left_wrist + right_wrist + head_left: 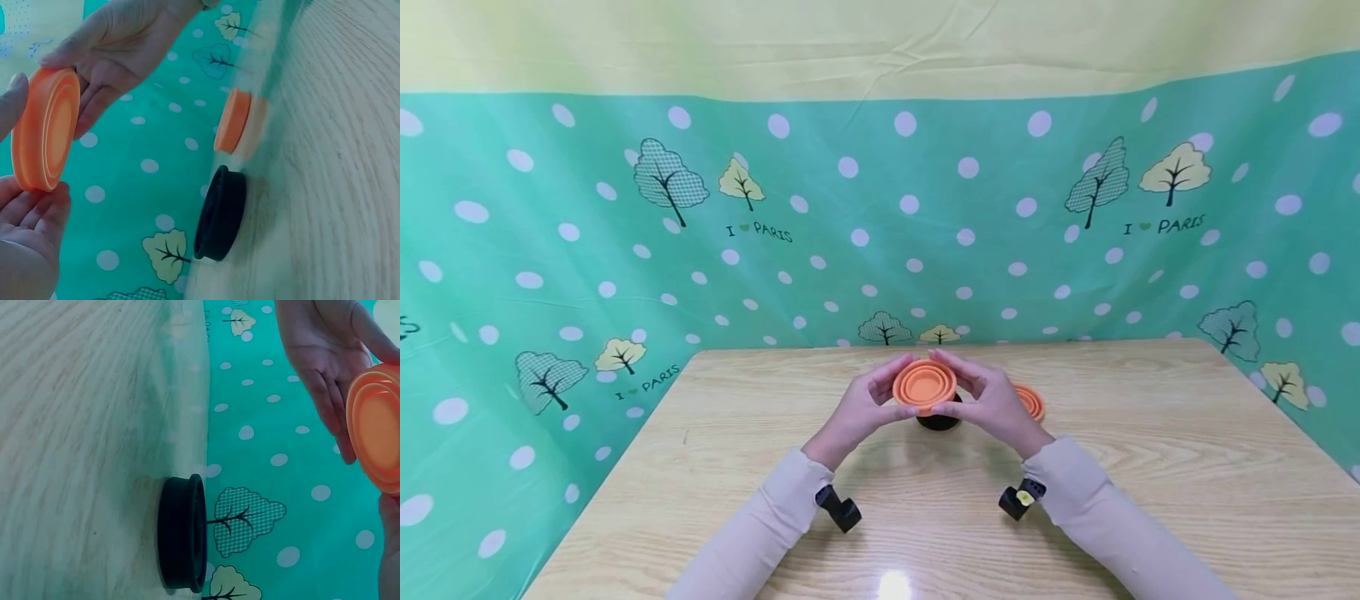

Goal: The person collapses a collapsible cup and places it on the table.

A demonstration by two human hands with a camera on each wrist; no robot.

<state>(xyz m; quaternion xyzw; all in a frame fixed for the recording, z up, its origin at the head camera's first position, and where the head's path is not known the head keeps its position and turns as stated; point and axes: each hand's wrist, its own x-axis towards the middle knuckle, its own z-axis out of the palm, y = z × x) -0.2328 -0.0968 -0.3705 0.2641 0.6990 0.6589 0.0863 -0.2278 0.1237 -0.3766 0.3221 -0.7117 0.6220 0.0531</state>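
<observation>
An orange ringed disc (925,386), which looks like a collapsible silicone cup pressed flat, is held up over the table with its concentric rings facing me. My left hand (867,410) grips its left edge, thumb low at the front and fingers higher up. On the opposite edge my right hand (998,408) pinches it the same way. Both wrist views show the disc raised well off the tabletop. Under it stands a round black lipped piece (220,212), partly covered by the disc and right hand in the head view.
A second orange ringed piece (1032,402) lies on the table right of the black one, partly behind my right hand. The wooden table (737,467) ends at a green patterned cloth (820,292) hanging behind it. Black wrist cameras (842,510) hang below both cuffs.
</observation>
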